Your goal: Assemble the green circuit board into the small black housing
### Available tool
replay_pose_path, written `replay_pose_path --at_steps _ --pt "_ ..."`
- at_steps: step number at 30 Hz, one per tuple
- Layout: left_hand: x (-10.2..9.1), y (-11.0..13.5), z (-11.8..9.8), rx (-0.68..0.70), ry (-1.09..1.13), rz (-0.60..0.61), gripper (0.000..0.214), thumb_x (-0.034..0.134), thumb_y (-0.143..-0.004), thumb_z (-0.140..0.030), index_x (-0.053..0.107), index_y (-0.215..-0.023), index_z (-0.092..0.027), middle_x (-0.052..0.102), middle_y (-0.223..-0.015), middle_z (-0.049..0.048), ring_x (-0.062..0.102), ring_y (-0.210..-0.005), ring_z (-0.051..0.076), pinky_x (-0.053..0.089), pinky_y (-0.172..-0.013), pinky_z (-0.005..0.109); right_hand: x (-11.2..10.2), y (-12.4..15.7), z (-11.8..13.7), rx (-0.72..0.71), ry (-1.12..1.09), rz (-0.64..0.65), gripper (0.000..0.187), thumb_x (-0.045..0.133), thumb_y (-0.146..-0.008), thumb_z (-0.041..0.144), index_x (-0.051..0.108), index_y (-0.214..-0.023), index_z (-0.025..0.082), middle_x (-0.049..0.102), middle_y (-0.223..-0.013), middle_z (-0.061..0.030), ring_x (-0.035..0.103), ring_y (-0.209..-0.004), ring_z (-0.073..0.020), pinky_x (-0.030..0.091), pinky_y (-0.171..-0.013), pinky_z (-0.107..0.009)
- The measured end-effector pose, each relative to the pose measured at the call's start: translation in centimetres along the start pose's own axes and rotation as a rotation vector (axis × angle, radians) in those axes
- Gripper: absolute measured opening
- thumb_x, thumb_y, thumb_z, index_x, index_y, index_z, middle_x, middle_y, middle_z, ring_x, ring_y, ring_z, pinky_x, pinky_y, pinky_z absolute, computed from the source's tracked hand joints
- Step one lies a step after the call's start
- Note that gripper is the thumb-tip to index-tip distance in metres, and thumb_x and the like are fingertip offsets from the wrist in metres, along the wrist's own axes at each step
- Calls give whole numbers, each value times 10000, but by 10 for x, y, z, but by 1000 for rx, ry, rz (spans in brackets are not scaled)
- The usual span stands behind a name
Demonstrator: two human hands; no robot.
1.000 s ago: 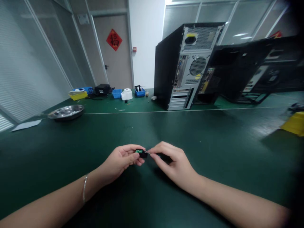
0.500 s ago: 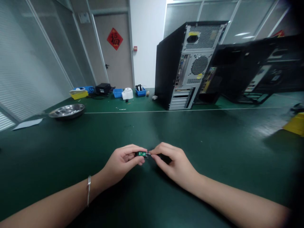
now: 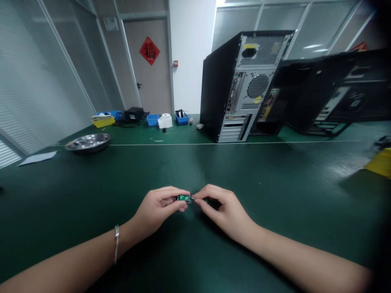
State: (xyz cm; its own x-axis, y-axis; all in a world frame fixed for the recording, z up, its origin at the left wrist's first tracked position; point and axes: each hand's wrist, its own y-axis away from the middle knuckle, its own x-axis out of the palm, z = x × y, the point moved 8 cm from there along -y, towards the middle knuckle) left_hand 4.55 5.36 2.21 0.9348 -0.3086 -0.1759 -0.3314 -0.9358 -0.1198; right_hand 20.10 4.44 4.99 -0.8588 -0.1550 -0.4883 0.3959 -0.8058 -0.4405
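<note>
A small green circuit board (image 3: 183, 198) is pinched between the thumb and fingers of my left hand (image 3: 157, 208), just above the green table mat (image 3: 91, 191). My right hand (image 3: 221, 209) meets it from the right, its fingertips pinched at the board's right end where a tiny metal part shows. Both hands are closed. What the right fingertips hold is too small to name. A bracelet sits on my left wrist.
An upright black computer tower (image 3: 238, 85) stands at the back centre with open black cases (image 3: 330, 93) to its right. A metal bowl (image 3: 88, 142) lies at the left, small blue and yellow bins (image 3: 152, 119) near the far wall, and a yellow bin (image 3: 380, 162) at the right edge.
The board has turned in my left fingers, so its green face now shows more. Both hands stay together in the same place; the view has shifted slightly.
</note>
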Motion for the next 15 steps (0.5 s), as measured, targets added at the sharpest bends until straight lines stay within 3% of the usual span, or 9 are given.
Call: replay_pose_path --at_steps 6,12,15 --pt "1 -1 1 -73 35 -5 256 729 -794 -231 750 -1029 -131 746 -924 76 726 -768 171 613 -797 295 0 1 -2 -3 0 -4 166 597 -896 138 733 -926 229 710 -857 -12 652 -787 -147 494 -723 -266" --pt "1 2 -3 -19 6 -31 248 727 -793 -250 754 -1012 -136 731 -993 89 724 -798 180 610 -781 294 1 0 -2 13 7 -7 141 597 -900 159 726 -883 212 712 -841 -15 657 -781 -147 497 -722 -262" --pt "2 2 -1 -54 36 -14 264 724 -800 -254 744 -1035 -135 752 -932 83 726 -806 190 604 -812 320 2 -1 -2 18 9 1 139 589 -911 181 722 -882 212 712 -845 -17 659 -781 -149 501 -715 -263"
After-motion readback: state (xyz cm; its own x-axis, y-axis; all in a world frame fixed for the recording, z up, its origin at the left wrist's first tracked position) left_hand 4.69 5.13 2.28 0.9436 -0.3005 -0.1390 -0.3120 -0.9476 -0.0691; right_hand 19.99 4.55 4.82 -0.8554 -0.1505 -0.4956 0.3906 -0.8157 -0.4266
